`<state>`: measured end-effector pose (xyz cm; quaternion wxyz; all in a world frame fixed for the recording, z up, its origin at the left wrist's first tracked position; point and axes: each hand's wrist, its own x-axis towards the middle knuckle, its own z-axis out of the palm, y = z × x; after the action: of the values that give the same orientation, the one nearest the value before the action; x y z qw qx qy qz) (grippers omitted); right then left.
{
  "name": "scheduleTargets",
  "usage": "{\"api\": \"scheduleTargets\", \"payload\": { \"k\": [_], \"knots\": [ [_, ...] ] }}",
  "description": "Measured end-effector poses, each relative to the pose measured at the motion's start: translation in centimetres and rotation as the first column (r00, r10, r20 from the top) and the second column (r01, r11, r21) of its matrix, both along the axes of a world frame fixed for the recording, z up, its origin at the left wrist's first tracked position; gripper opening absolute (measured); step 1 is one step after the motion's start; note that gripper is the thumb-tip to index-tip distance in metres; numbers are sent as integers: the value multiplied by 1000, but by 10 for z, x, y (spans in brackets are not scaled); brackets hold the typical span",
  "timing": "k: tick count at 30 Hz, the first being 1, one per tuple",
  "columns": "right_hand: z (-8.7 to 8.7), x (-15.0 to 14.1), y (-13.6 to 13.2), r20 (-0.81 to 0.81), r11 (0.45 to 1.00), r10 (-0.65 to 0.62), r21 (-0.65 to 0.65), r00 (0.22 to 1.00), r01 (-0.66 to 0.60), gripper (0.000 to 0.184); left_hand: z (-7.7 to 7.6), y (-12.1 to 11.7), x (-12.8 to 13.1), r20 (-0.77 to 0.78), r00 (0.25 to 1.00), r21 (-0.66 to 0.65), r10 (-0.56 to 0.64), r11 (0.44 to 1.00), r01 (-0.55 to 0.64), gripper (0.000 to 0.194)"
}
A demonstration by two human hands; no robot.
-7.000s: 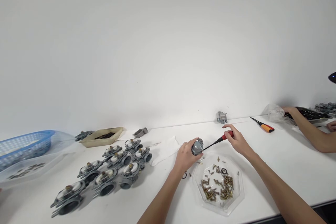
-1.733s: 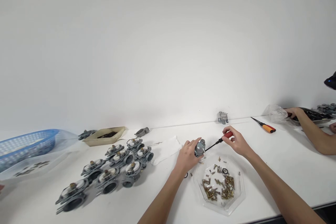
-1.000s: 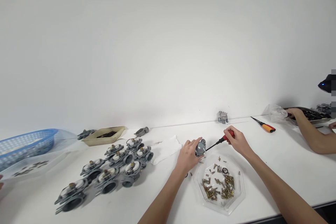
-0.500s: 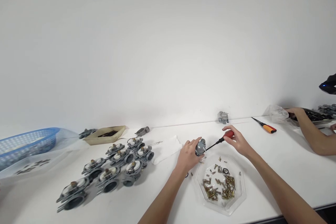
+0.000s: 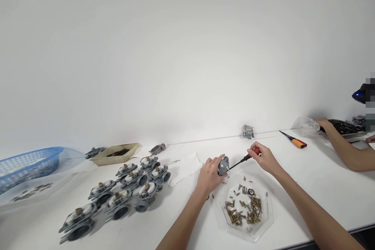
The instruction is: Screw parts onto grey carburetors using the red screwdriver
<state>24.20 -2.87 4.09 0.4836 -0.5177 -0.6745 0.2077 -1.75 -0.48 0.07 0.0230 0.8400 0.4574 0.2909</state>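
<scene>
A small grey metal carburetor point(image 5: 224, 165) is gripped in my left hand point(image 5: 209, 174), tilted above the table with the fingers wrapped over its far side. My right hand point(image 5: 263, 158) is closed on the red handle of a screwdriver point(image 5: 244, 159). Its dark shaft points left and down, and the tip meets the carburetor's right side; the exact contact point is too small to make out. Just below both hands lies a clear octagonal plastic tray point(image 5: 268, 224) with many brass screws point(image 5: 254, 208), small pins and a black O-ring point(image 5: 251, 191).
Several carburetor bodies point(image 5: 118, 199) stand at left, near a beige tray point(image 5: 101, 160) and a blue basket point(image 5: 55, 164). A white cloth point(image 5: 187, 166) lies centrally. Another carburetor point(image 5: 248, 131) sits by the wall. Orange-handled screwdrivers point(image 5: 295, 141) and a co-worker's arm point(image 5: 344, 146) are at right.
My right hand has shifted its fingers on the screwdriver handle, with thumb and fingers now closer together. My left hand keeps the carburetor in nearly the same place. The view has shifted slightly.
</scene>
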Motion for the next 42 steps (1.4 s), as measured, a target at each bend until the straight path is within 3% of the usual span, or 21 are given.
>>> {"api": "scheduleTargets", "payload": {
  "k": [7, 11, 21, 29, 39, 42],
  "knots": [
    [1, 1, -3, -47, 979, 194, 74, 980, -191, 21, -2, 1, -1, 31, 999, -27, 30, 999, -29, 71],
    [1, 0, -2, -53, 986, 157, 68, 986, -153, 15, -2, 1, -1, 24, 999, -31, 29, 999, -28, 70],
    [4, -4, -4, -33, 999, 21, 37, 999, -19, 24, -5, 3, -3, 54, 998, -31, 35, 999, -33, 70],
    [4, -4, -7, -44, 979, 157, 136, 987, -149, 23, -6, 4, -4, 126, 989, -121, 80, 990, -65, 69],
    [7, -4, -5, 6, 990, 108, 92, 994, -108, 17, -2, 2, -5, 108, 993, -117, 54, 992, -42, 69],
    [3, -10, -5, -25, 995, 4, 97, 1000, -1, 25, -4, 2, -5, 109, 993, -93, 46, 995, -36, 69]
  ]
}}
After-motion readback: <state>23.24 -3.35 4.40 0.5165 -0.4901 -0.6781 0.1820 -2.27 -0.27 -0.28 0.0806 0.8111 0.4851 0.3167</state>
